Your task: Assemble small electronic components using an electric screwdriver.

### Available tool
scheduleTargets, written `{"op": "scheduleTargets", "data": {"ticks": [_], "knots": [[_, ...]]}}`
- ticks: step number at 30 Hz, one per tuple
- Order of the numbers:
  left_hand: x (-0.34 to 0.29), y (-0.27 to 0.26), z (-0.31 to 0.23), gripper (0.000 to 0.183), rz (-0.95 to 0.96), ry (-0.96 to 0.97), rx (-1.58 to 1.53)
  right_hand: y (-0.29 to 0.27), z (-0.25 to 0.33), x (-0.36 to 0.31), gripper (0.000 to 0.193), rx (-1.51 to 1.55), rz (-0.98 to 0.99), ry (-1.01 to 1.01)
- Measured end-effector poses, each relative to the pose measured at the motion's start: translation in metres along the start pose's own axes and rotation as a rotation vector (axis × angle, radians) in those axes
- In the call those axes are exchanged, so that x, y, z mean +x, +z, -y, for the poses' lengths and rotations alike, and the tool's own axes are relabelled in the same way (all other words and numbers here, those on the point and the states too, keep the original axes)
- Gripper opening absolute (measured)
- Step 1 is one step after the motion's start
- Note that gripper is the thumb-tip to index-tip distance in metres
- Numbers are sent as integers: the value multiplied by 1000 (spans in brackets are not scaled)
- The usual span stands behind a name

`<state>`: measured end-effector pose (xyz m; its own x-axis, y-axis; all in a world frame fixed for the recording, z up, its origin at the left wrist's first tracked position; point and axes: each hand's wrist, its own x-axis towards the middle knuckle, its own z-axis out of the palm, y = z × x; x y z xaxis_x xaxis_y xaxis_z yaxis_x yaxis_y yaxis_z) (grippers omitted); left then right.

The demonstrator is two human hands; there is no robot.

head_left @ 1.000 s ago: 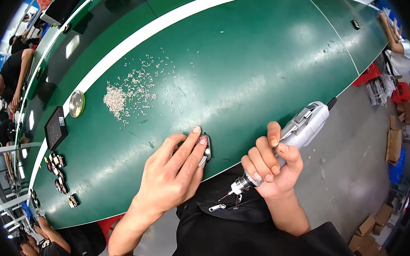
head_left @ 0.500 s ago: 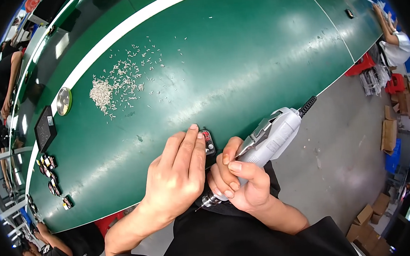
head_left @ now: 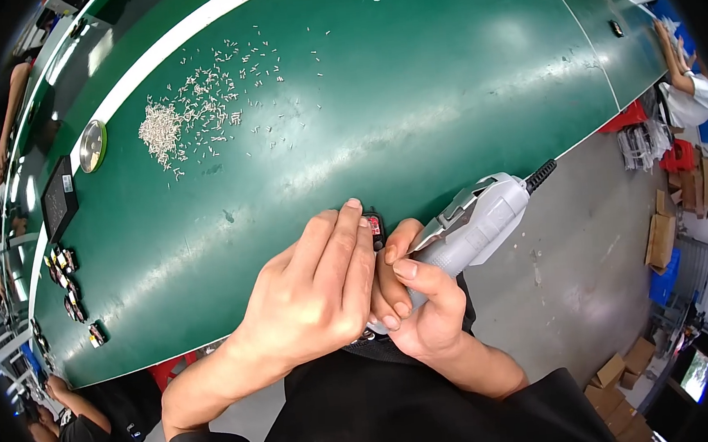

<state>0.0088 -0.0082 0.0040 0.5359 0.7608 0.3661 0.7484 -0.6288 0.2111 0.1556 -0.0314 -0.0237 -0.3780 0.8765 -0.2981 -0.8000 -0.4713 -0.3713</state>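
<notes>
My right hand (head_left: 422,302) is wrapped round a grey electric screwdriver (head_left: 478,227), which lies slanted with its cable end up to the right. Its chuck end is mostly covered by my left hand, and the bit is out of sight. My left hand (head_left: 313,285) is at the near edge of the green table, fingers long and close together, thumb hidden. Beside its fingertips shows a small black device (head_left: 376,234) with a red part; the hand covers the rest and appears to hold it.
Small pale pins lie in a heap (head_left: 160,129) and scattered on the green table (head_left: 348,139). At left are a round metal dish (head_left: 93,146), a black tray (head_left: 59,200) and several small black units (head_left: 67,282). Other people work at both sides; cardboard boxes (head_left: 659,237) stand right.
The view has shifted, so the table things sit higher. My left hand and the device have moved right, closer to the screwdriver. The chuck and bit, visible before, are now behind my left hand.
</notes>
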Motion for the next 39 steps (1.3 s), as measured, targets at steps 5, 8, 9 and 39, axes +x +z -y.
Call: {"op": "scheduleTargets", "data": {"ticks": [5,8,9,39], "knots": [[1,-1,-7,35,7,-1,42,2,3,-1,9,-7,-19,13],[-2,0,-10,34,17,-16,49,-1,9,-1,9,-37,21,13],[-2,0,-11,34,15,-19,46,-3,12,0,9,-60,72,4],[-17,-1,-10,35,108,23,56,23,87,63,16,-558,513,-306]]}}
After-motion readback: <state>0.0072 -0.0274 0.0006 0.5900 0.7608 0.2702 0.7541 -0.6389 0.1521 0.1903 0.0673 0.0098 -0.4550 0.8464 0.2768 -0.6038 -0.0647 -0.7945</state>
